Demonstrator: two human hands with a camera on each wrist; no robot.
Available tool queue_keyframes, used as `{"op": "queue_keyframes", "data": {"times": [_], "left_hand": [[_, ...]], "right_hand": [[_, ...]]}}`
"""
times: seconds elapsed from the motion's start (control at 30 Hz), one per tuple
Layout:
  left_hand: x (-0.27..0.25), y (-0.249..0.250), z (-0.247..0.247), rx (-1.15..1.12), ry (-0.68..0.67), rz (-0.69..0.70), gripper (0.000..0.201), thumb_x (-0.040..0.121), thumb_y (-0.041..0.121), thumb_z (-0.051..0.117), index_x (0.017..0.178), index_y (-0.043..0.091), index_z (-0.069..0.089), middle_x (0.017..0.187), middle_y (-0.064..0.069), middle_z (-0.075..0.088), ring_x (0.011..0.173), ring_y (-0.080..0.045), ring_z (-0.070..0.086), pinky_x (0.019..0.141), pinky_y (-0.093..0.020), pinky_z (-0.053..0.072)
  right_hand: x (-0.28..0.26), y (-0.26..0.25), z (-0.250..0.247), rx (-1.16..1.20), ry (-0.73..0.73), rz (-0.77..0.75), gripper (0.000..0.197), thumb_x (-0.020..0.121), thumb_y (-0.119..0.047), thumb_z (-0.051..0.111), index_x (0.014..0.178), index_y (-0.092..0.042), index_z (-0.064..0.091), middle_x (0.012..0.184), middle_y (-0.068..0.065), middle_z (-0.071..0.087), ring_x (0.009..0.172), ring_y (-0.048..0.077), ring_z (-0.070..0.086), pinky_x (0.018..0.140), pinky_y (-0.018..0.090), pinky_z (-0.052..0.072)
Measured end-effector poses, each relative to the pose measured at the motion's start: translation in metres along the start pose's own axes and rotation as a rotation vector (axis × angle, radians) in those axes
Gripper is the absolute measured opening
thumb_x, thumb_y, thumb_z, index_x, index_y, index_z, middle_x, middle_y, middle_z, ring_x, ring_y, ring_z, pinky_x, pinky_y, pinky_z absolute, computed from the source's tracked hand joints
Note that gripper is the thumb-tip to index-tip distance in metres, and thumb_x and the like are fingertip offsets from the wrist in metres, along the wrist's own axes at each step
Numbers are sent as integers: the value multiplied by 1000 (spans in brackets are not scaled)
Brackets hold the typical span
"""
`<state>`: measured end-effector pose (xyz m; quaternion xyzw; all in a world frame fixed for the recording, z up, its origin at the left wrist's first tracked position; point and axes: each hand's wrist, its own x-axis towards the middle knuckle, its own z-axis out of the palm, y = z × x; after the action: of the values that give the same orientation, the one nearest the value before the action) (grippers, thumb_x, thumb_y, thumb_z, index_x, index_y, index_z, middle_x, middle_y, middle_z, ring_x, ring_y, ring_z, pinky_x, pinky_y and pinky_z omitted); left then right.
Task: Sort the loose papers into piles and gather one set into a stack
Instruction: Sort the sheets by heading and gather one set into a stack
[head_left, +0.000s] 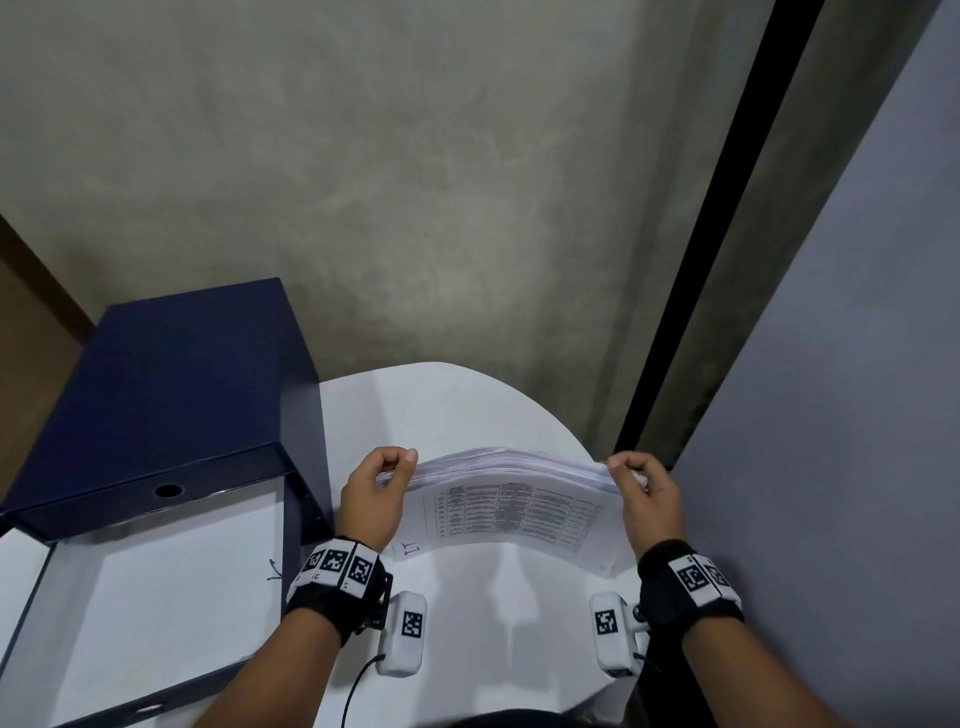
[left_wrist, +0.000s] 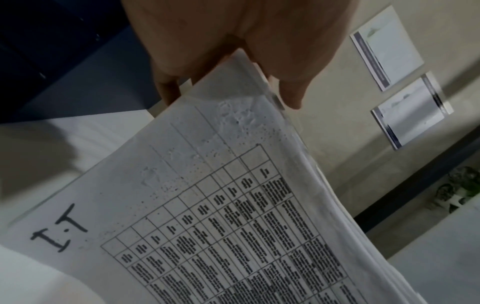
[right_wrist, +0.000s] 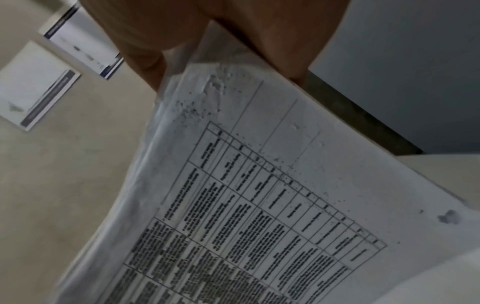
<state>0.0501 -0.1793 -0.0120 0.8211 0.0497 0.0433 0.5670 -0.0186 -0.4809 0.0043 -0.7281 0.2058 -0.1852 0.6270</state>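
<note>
A grey wall (head_left: 363, 182) fills most of what we see from the head view, with a black strip (head_left: 727, 218) running down it at the right. Below it sits our white table (head_left: 457, 410), rounded at the far edge. A dark blue box file (head_left: 171, 384) lies open at the table's left side, its lid raised and a white sheet (head_left: 171, 587) inside the tray.

We hold the stack (head_left: 511, 512) of papers upright on its long edge over the table, just right of the box file, its lower edge at or just above the tabletop; we cannot tell which. The front page shows a printed table and the handwritten letters "I.T" (left_wrist: 61, 228) in its lower left corner. The upper edge bows upward between our hands.

Our left hand (head_left: 376, 496) pinches the stack's upper left corner, thumb in front and fingers curled behind. Our right hand (head_left: 647, 493) pinches the upper right corner the same way.

From the wrist views we see two notices (left_wrist: 387, 47) pinned on the wall behind the papers.
</note>
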Motion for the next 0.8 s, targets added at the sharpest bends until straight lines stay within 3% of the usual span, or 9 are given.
{"op": "queue_keyframes", "data": {"times": [0.17,0.23,0.33,0.67,0.73,0.8], "left_hand": [[-1,-2,1,-2,-1,8,14,89,41,64,81,29,64,95,13,70,98,-14,63,88,-33,49],[-2,0,2,12,-9,5,16,89,42,63,82,28,64,94,12,70,96,-14,64,84,-31,48],[-2,1,2,24,-5,5,17,90,42,63,82,26,64,93,12,70,97,-14,64,87,-33,49],[-2,10,2,23,-10,-4,14,87,40,67,81,27,63,93,11,69,96,-15,63,81,-29,44],[-4,13,-2,-38,-87,-9,17,82,38,73,89,26,63,95,9,68,92,-15,63,79,-28,47],[-6,14,-7,-100,-246,-8,39,72,27,84,102,25,59,103,5,65,93,-13,63,82,-27,52]], "right_hand": [[0,3,2,10,-4,12,14,91,-16,62,78,-18,65,92,1,69,83,15,59,70,27,43],[1,2,3,-2,16,29,14,92,-19,62,79,-17,67,88,0,70,80,14,59,69,27,43],[1,1,4,-13,48,30,15,92,-17,61,77,-17,67,85,-2,69,78,12,58,68,27,43],[3,1,4,-48,30,49,17,92,-15,61,79,-25,65,93,-2,69,85,15,60,69,27,43],[3,1,4,-24,31,48,15,92,-16,61,81,-24,65,93,-1,69,85,16,61,69,28,44],[2,-2,4,-32,22,45,13,91,-16,62,81,-24,65,92,-3,69,85,14,61,69,26,43]]}}
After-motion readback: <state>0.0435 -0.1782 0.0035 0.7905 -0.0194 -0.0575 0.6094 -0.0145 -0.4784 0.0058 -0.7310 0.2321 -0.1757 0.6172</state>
